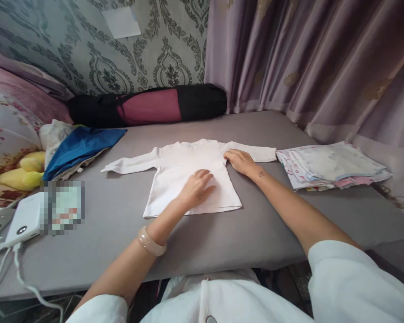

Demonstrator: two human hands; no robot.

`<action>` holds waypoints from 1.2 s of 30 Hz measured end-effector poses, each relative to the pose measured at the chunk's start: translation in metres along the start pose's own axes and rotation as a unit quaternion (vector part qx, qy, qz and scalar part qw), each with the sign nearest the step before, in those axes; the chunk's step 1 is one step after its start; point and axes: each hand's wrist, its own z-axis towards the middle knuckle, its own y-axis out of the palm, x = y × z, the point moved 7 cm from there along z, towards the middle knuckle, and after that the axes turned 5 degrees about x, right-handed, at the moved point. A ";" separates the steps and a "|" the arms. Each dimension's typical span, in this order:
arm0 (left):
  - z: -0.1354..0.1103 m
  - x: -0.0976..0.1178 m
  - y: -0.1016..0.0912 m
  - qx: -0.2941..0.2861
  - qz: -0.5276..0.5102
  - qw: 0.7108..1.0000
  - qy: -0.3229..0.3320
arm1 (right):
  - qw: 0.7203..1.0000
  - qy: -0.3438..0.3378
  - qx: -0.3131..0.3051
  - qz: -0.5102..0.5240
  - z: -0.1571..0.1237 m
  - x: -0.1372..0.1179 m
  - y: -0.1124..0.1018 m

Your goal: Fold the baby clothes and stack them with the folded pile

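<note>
A small white long-sleeved shirt lies spread out on the grey-covered surface, its neckline towards the far side and both sleeves stretched sideways. My left hand is over the lower middle of the shirt, fingers apart and holding nothing; whether it touches the cloth I cannot tell. At the underarm on the shirt's right side, my right hand has its fingers bent and closed on the fabric where sleeve and body meet. The right sleeve extends past that hand towards a stack of folded clothes.
Folded clothes are stacked at the right. A blue cloth lies on other fabric at the left, near yellow plush toys. A white power bank with cables sits front left. A long black-and-maroon bag lies along the wall.
</note>
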 end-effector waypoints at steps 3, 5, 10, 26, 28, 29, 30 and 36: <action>0.004 0.028 0.033 -0.059 -0.006 0.998 0.014 | 0.999 -0.017 -0.007 -0.028 0.002 -0.001 -0.002; 0.001 0.032 0.046 -0.083 -0.001 0.997 -0.002 | 0.999 -0.019 -0.015 -0.043 0.003 -0.001 -0.002; -0.003 0.033 0.049 -0.077 0.003 0.997 -0.009 | 0.998 0.046 -0.008 -0.051 0.013 -0.011 -0.005; -0.020 0.003 0.045 0.061 0.054 0.981 -0.175 | 0.982 0.137 -0.070 0.108 0.071 -0.049 0.063; -0.020 0.006 0.045 0.041 0.075 0.980 -0.178 | 0.982 0.154 -0.055 0.092 0.081 -0.042 0.066; -0.020 0.007 0.044 0.033 0.088 0.979 -0.179 | 0.982 0.161 -0.048 0.085 0.085 -0.039 0.066; -0.020 0.009 0.042 0.028 0.101 0.978 -0.179 | 0.983 0.164 -0.040 0.078 0.088 -0.037 0.067; -0.015 0.003 0.019 0.049 0.132 0.975 -0.170 | 0.981 0.184 0.022 0.049 0.105 -0.019 0.049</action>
